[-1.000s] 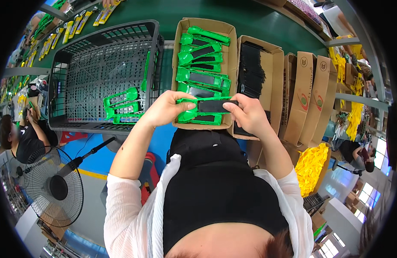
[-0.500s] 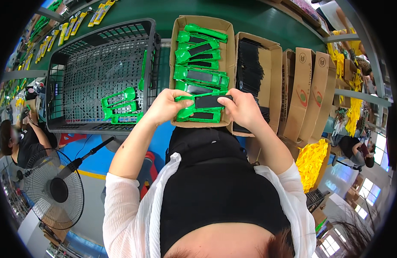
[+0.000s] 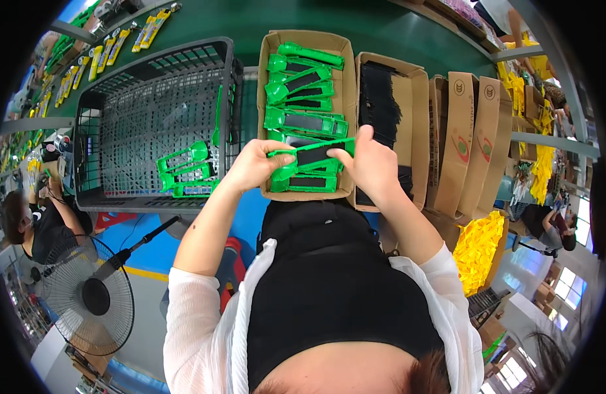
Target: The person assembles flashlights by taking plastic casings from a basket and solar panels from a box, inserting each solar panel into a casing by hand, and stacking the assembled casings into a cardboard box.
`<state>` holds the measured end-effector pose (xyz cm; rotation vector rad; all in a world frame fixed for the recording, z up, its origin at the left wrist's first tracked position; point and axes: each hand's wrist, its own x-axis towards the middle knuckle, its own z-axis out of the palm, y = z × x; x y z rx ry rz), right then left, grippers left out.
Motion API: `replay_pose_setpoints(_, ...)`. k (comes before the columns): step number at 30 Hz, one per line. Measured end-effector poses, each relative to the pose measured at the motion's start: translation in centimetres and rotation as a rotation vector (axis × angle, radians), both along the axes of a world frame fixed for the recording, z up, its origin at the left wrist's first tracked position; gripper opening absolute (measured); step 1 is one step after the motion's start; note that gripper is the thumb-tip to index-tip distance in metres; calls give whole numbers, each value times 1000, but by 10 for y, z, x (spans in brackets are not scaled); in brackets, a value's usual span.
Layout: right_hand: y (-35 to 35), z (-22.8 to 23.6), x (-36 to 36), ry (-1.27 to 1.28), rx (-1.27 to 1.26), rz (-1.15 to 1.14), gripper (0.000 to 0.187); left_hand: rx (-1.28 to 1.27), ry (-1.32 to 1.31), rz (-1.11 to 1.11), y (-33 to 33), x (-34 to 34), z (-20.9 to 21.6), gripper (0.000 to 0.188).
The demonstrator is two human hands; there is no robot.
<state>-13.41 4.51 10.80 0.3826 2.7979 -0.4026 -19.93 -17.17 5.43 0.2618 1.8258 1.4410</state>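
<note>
Over the near end of an open cardboard box (image 3: pixel 347 49), both my hands hold one green plastic frame (image 3: pixel 340 142) with a dark flat panel (image 3: pixel 313 154) set in it. My left hand (image 3: pixel 258 162) is closed round its left end, thumb on top. At the right end, my right hand (image 3: pixel 370 163) grips it, with the thumb lying on the dark panel. Several similar green frames with dark panels (image 3: pixel 307 123) lie stacked in the box beneath. To its right, a second box (image 3: pixel 414 98) holds a row of thin black panels (image 3: pixel 379 102).
A black plastic crate (image 3: pixel 152 62) on the left holds a few green frames (image 3: pixel 185 169). Folded brown cartons (image 3: pixel 458 144) stand at right, above a heap of yellow parts (image 3: pixel 479 253). A fan (image 3: pixel 96 297) stands lower left; a co-worker (image 3: pixel 43 223) sits beyond it.
My right hand's thumb has slid left along the dark panel, and its fingers have lifted at the frame's right end. My left hand keeps its hold. The whole view has shifted slightly.
</note>
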Motion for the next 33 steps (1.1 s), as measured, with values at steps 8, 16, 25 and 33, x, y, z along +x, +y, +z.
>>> replay_pose_setpoints(8, 19, -22, 9, -81, -673, -283, 38, 39, 0, -59, 6, 0, -2, 24)
replay_pose_setpoints(16, 18, -45, 19, 35, -631, -224, 38, -497, 539, -327, 31, 6, 12, 28)
replay_pose_setpoints(25, 11, -62, 38, 432, -770, -90, 48, -405, 774, -313, 70, 6, 20, 27)
replay_pose_setpoints(33, 25, -45, 32, 311, -1682, -408, 43, 1328, -860, -11, 78, -21, -9, 21)
